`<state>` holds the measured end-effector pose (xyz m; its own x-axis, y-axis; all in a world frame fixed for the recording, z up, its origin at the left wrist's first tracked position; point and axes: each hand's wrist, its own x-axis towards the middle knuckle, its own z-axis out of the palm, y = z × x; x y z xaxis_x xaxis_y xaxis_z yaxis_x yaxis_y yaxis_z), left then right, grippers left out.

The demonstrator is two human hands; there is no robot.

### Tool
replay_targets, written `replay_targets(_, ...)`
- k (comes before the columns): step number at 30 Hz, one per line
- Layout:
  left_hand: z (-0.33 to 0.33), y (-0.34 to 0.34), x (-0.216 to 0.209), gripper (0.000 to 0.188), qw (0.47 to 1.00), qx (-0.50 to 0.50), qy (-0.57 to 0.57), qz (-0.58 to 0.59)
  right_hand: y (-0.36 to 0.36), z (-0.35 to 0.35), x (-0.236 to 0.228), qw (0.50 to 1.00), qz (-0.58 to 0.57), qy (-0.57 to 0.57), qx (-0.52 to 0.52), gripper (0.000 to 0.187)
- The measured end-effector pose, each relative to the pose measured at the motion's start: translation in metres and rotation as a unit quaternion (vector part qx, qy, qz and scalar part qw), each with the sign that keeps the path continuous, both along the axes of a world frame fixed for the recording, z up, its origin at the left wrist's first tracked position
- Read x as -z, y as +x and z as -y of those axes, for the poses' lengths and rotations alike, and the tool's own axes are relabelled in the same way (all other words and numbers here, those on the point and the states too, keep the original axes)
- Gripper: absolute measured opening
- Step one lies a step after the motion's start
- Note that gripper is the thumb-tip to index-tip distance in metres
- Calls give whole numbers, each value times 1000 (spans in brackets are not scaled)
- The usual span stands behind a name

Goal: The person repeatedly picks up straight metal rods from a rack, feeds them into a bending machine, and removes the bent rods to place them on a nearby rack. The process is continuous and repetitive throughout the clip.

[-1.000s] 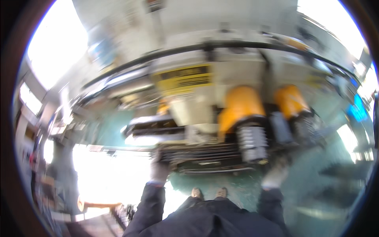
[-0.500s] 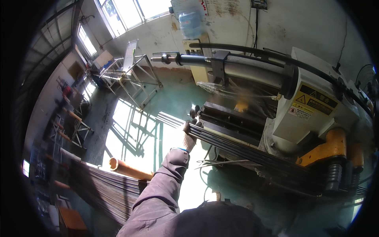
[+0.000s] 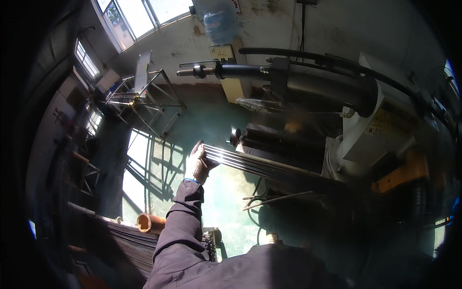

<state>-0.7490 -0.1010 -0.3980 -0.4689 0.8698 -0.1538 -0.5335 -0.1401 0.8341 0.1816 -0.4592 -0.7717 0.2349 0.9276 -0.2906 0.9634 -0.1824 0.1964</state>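
Nearest is the person's dark sleeve [image 3: 188, 214], which reaches forward from the lower edge. To its left lies a stack of long thin bars [image 3: 132, 245] and, just beside it, an orange-brown tube [image 3: 155, 223] with its round mouth open. Farther ahead, the left hand [image 3: 196, 164], in a pale glove, has its fingers closed around the end of a bundle of metal rods [image 3: 236, 161]; the right hand cannot be made out, so one cannot tell how its fingers are. The rods are thin, straight and close side by side, very shiny near the hand and dark grey farther along. Their held end points to the left and slightly up in the view; the long axis runs from there to the right and a little downward, until the shadow hides it. They are on the near side of a machine's black bed [image 3: 284, 144], above the green floor [image 3: 197, 111]; whether they touch the bed, one cannot tell. Behind stand a metal frame [image 3: 159, 72] and a wall [image 3: 269, 33] with a window [image 3: 139, 21]
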Motion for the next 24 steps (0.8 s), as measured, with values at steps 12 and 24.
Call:
replay_targets(12, 17, -13, 4, 73, 993, 55, -96, -35, -30, -144, -60, 983, -154, -23, -97, 36)
replay_targets(24, 54, 227, 135, 78, 939, -124, -216, 237, 53, -262, -104, 902, -352, -74, 237, 67)
